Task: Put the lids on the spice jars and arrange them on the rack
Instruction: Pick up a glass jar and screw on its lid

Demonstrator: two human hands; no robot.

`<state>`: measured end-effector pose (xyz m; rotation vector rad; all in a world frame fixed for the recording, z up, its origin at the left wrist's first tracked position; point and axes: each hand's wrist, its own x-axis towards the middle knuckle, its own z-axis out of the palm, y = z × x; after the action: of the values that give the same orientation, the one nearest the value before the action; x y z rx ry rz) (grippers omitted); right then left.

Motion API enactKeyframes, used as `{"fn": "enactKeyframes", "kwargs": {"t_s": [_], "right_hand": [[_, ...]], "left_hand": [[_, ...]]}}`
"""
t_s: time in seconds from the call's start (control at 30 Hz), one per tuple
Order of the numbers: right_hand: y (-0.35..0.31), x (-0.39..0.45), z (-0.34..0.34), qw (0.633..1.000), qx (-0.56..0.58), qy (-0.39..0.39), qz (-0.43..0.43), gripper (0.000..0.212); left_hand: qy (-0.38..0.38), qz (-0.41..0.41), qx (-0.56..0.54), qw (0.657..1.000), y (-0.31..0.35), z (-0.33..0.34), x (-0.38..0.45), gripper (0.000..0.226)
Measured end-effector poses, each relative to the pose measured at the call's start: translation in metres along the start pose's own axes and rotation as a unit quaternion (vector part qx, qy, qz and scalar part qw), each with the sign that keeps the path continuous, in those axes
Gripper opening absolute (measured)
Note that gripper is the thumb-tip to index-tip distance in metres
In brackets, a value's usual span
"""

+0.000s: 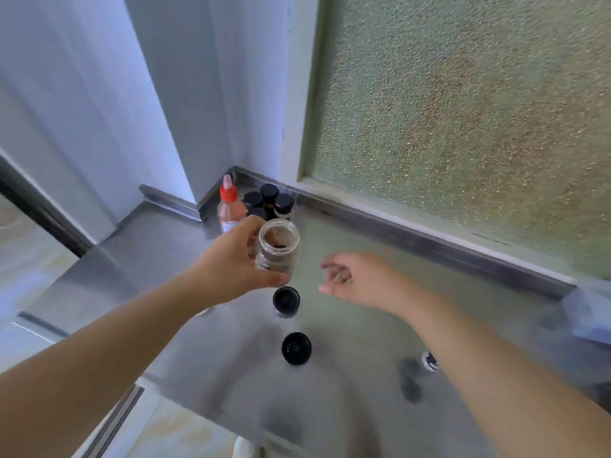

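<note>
Stainless steel runs under everything I am working on, a brushed metal bench [347,375] butted against a frosted glass window [463,110] and a pale wall corner. Nearest to me a round black lid [296,348] lies on the steel, and off to its right sits something small, dark and too blurred to name. A little farther on stands a second black-capped piece [286,300], just below my left hand [231,269]. That hand grips a clear, lidless spice jar [277,249] from the side, holding it up off the bench with brown powder showing through its open mouth. My right hand [353,279] hovers beside it with loosely curled fingers and nothing in them. Beyond, in the corner, a clear squeeze bottle with a red cap [229,208] stands just beside a cluster of black-lidded dark jars [271,201]; I cannot make out a rack under them.

The jar is open, so I judge tilting it as I reach for a lid would spill powder. My forearm passing low could also knock the capped piece over or send the loose lid rolling off the bench edge.
</note>
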<state>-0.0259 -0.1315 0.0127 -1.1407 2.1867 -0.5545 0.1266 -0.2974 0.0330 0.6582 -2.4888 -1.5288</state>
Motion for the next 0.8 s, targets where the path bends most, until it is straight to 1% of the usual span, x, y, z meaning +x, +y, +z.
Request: {"fn": "enactKeyframes", "kwargs": {"t_s": [0.07, 0.17, 0.23, 0.33, 0.4, 0.43, 0.47, 0.53, 0.6, 0.63, 0.67, 0.7, 0.77, 0.8], "right_hand": [[0.000, 0.014, 0.025, 0.993, -0.091, -0.071, -0.019, 0.052], [0.007, 0.024, 0.069, 0.954, -0.243, -0.161, -0.072, 0.066], [0.012, 0.025, 0.095, 0.929, -0.298, -0.199, -0.093, 0.070], [0.016, 0.028, 0.121, 0.901, -0.365, -0.207, -0.108, 0.067], [0.018, 0.028, 0.129, 0.893, -0.387, -0.191, -0.127, 0.059], [0.020, 0.028, 0.130, 0.895, -0.383, -0.180, -0.137, 0.055], [0.022, 0.027, 0.128, 0.905, -0.364, -0.171, -0.141, 0.051], [0.018, 0.025, 0.112, 0.948, -0.264, -0.117, -0.134, 0.045], [0.004, 0.022, 0.081, 0.989, -0.108, -0.017, -0.102, 0.041], [-0.005, 0.021, 0.060, 0.996, -0.020, 0.033, -0.085, 0.040], [-0.016, 0.017, 0.038, 0.992, 0.069, 0.076, -0.077, 0.041], [-0.027, 0.013, 0.015, 0.980, 0.143, 0.111, -0.079, 0.045], [-0.048, -0.002, -0.031, 0.951, 0.225, 0.175, -0.120, 0.047], [-0.058, -0.011, -0.051, 0.937, 0.254, 0.190, -0.145, 0.048]], "left_hand": [[0.005, -0.007, -0.015, 1.000, -0.012, -0.011, -0.007, 0.073], [0.017, -0.021, -0.017, 0.999, -0.024, -0.020, -0.014, 0.065], [0.026, -0.031, -0.018, 0.999, -0.030, -0.022, -0.018, 0.058], [0.028, -0.044, -0.010, 0.999, -0.038, -0.024, -0.022, 0.054], [0.030, -0.045, -0.001, 0.999, -0.040, -0.026, -0.023, 0.053], [0.031, -0.045, 0.002, 0.999, -0.041, -0.026, -0.023, 0.053], [0.031, -0.046, 0.003, 0.998, -0.040, -0.025, -0.023, 0.054], [0.030, -0.044, 0.009, 0.999, -0.035, -0.023, -0.022, 0.055], [0.026, -0.038, 0.021, 0.999, -0.028, -0.020, -0.019, 0.058], [0.023, -0.035, 0.027, 0.999, -0.023, -0.018, -0.017, 0.061], [0.021, -0.031, 0.032, 0.999, -0.016, -0.016, -0.014, 0.064], [0.021, -0.025, 0.031, 0.999, -0.008, -0.014, -0.011, 0.065], [0.022, -0.005, 0.011, 1.000, 0.013, -0.011, -0.006, 0.062], [0.022, 0.007, -0.003, 1.000, 0.025, -0.010, -0.004, 0.060]]}}
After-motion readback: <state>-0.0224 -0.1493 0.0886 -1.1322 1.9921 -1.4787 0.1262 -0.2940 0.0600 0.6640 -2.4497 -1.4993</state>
